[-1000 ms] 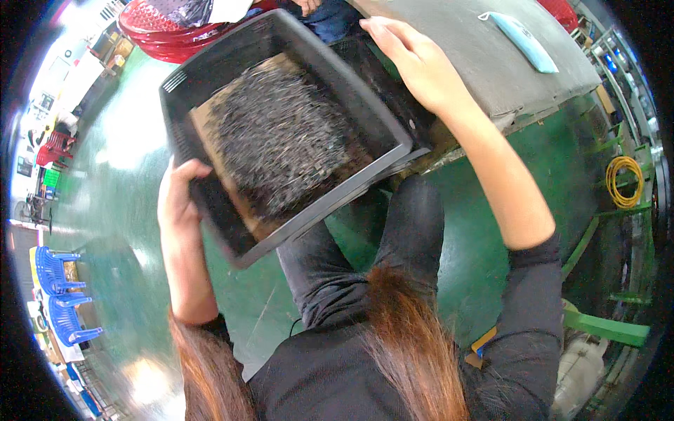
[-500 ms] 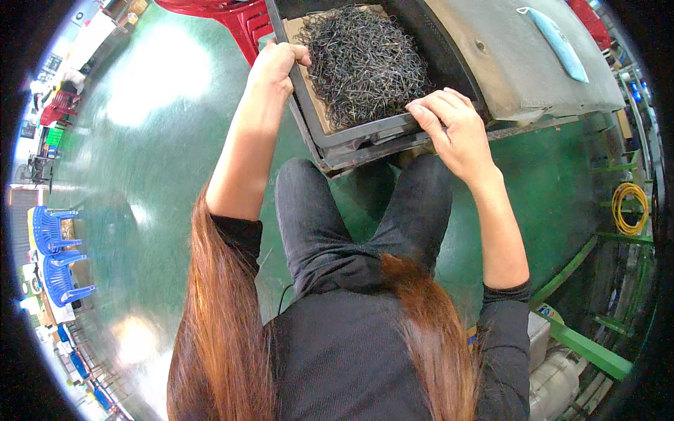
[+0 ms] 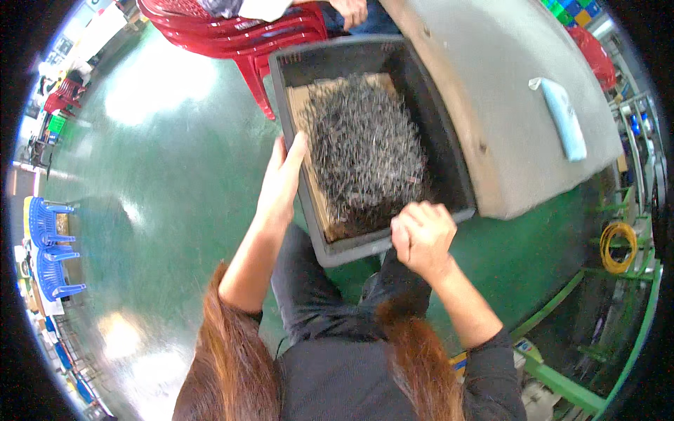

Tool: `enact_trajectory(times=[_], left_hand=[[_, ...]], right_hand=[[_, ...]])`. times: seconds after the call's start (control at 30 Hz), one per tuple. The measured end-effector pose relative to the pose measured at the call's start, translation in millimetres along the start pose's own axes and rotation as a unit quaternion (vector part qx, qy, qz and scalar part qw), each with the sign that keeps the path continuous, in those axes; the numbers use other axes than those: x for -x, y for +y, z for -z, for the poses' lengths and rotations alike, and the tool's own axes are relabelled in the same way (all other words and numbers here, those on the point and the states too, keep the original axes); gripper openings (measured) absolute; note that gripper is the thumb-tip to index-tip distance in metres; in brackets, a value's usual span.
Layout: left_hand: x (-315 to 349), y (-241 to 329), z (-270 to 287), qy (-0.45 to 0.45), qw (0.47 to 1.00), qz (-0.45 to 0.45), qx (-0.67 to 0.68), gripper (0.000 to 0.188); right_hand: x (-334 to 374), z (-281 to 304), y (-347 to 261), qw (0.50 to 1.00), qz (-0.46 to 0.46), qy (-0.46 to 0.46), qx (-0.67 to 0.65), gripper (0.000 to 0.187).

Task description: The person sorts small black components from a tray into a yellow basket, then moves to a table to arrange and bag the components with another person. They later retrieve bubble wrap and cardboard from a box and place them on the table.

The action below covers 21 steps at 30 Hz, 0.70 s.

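A dark grey plastic bin (image 3: pixel 351 252) is held over my lap, tilted slightly. Inside, a heap of small dark bent wire pieces (image 3: pixel 365 144), blurred by motion, lies on a sheet of cardboard (image 3: pixel 299 102). My left hand (image 3: pixel 282 179) grips the bin's left side wall, thumb over the rim. At the near rim, toward its right end, my right hand (image 3: pixel 425 235) is closed on the edge with its fingers curled.
Right of the bin stands a grey-covered table (image 3: pixel 519 161) with a light blue pouch (image 3: pixel 565 123). Stacked red chairs (image 3: pixel 239 35) are at the far left. Another person's hand (image 3: pixel 351 10) shows beyond the bin. Green metal framing (image 3: pixel 562 386) is at lower right.
The bin has come toward me, off the table's edge, with both hands on it. Another person's hand and more of the red chairs now show at the far side.
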<state>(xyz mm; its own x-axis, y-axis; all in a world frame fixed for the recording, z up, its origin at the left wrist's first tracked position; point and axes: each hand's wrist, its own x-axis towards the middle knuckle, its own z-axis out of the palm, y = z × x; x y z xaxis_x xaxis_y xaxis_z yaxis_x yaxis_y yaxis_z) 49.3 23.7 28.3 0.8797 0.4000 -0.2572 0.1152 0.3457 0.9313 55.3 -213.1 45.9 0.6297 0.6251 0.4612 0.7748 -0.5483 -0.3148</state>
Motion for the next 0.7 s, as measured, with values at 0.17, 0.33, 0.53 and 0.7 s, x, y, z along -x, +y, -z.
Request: enact_trajectory(times=[0.17, 0.33, 0.53, 0.7], left_hand=[[4, -13, -24, 0.064, 0.985, 0.153, 0.054, 0.068], [-13, -63, 4, 0.0, 0.975, 0.203, 0.093, 0.068], [-1, 22, 0, 0.058, 0.966, 0.238, -0.087, 0.066], [41, 20, 102, 0.199, 0.975, 0.071, -0.066, 0.059]], right_hand=[[4, 7, -1, 0.996, -0.021, -0.085, 0.021, 0.018], [4, 15, -7, 0.989, -0.062, -0.127, 0.034, 0.015], [-11, 23, -9, 0.974, -0.132, -0.178, 0.036, 0.018], [-44, 40, -34, 0.964, -0.102, -0.247, -0.011, 0.029]])
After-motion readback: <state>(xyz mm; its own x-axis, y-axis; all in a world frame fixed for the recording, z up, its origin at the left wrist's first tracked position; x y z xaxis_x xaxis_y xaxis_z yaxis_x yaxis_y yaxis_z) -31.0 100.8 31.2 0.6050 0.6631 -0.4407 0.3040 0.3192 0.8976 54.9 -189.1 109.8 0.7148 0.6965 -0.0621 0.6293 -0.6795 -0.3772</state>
